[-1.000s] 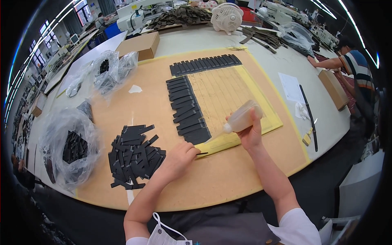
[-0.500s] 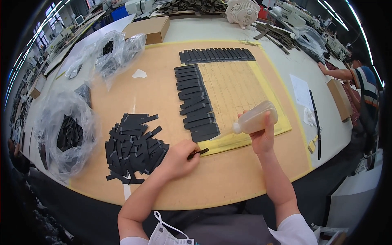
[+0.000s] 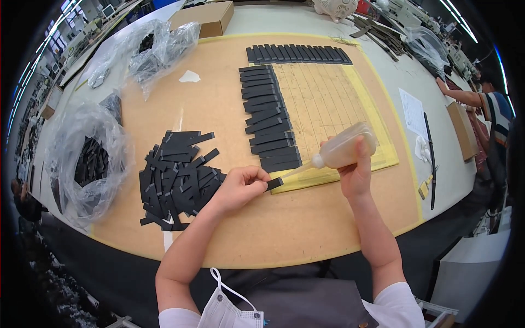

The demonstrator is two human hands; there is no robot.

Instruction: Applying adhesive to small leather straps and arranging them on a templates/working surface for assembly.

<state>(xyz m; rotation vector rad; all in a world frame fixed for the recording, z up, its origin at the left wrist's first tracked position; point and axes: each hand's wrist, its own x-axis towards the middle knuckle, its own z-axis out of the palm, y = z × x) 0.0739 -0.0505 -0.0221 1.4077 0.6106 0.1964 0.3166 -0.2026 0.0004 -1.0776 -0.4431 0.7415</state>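
Pinched between the fingers of my left hand is a short black strip, its free end pointing right. My right hand is wrapped round a translucent squeeze bottle, tilted so its thin nozzle points down and left. The nozzle's tip comes up to the strip's end; whether they touch I cannot tell. Just beyond, a column of black strips lies along the left side of a yellow-edged board. A row of more strips runs across its far edge. Left of my left hand is a loose heap of black strips.
A clear plastic bag of black strips stands at the left, with another plastic bag behind it. A cardboard box sits at the far edge. On the right are a paper sheet and a long black rod. A person works beyond.
My left hand has turned the black strip outward and moved slightly up and right. The bottle's nozzle has come to the strip's end. The whole view has shifted a little.
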